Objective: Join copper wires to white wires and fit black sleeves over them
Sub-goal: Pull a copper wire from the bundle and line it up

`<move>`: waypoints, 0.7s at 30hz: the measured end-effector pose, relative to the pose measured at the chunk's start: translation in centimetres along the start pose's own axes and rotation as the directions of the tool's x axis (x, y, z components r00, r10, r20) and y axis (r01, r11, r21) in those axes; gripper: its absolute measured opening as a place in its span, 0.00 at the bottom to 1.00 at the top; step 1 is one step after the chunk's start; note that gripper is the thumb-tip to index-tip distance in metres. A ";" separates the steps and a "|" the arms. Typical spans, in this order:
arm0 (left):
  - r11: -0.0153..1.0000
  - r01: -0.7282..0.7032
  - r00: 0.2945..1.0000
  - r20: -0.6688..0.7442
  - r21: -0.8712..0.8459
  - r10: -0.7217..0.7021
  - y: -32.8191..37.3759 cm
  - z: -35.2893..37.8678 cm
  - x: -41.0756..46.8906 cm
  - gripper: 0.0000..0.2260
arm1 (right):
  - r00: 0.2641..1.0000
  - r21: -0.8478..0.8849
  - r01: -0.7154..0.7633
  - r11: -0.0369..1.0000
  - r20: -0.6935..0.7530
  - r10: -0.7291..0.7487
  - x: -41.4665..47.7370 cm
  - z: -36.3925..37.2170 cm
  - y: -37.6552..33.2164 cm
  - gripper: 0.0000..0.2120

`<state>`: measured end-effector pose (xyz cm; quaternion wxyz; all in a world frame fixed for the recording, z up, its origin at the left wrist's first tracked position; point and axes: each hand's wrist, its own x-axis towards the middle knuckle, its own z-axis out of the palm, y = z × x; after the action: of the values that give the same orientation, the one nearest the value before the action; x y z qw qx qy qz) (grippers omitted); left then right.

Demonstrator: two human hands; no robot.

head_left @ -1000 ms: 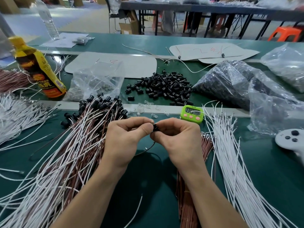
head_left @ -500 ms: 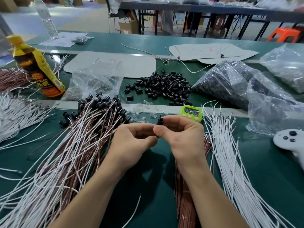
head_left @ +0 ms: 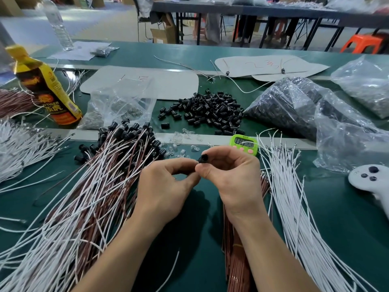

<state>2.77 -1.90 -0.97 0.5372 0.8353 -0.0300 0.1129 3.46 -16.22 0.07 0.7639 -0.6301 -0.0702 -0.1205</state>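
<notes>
My right hand (head_left: 233, 178) pinches a small black sleeve (head_left: 203, 158) between thumb and forefinger at the centre of the table. My left hand (head_left: 164, 186) pinches right below it, thumb and forefinger meeting at the sleeve's base; what it holds is hidden by the fingers. A white wire end (head_left: 168, 272) shows below my forearms. Finished copper-and-white wires with black sleeves (head_left: 88, 186) lie fanned out at left. Loose white wires (head_left: 294, 207) lie at right, copper wires (head_left: 237, 260) under my right forearm. A heap of loose black sleeves (head_left: 208, 111) lies beyond.
A green timer (head_left: 245, 144) sits just behind my hands. Around it: a yellow drink bottle (head_left: 45, 89) at left, clear plastic bags (head_left: 315, 110) at right, a white controller (head_left: 372, 180) at the right edge, small clear parts (head_left: 185, 144) on the table seam, and more white wires (head_left: 19, 148) far left.
Both hands have risen slightly and shifted away from me. The black sleeve now stands above my right fingertips, and the dark wire loop seen under my hands earlier is gone from view.
</notes>
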 end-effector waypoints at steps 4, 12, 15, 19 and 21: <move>0.998 0.022 0.999 -0.027 -0.064 -0.024 -0.1 -0.1 0.2 0.05 | 0.997 -0.026 0.013 1.000 0.082 -0.011 0.0 0.0 0.0 0.19; 0.998 0.029 0.998 -0.051 -0.058 -0.032 -0.1 0.1 -0.1 0.08 | 0.995 -0.168 0.006 0.986 0.098 0.011 0.1 -0.5 0.2 0.15; 0.999 0.018 0.996 -0.087 -0.046 -0.022 0.4 0.1 -0.3 0.16 | 0.996 -0.243 -0.024 0.970 0.074 0.043 0.1 -0.5 0.6 0.14; 0.982 0.050 0.997 -0.041 -0.183 -0.059 0.4 0.1 -0.1 0.20 | 0.992 -0.251 -0.078 0.965 0.078 0.100 0.3 -0.6 0.9 0.12; 0.969 0.075 0.997 -0.003 -0.234 -0.078 0.4 0.0 -0.1 0.21 | 0.981 -0.200 -0.125 0.972 0.124 0.152 0.4 -1.0 0.9 0.12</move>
<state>2.66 -2.05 -0.65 0.6358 0.7662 -0.0076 0.0928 4.05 -17.10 -0.87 0.6996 -0.7108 -0.0667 -0.0289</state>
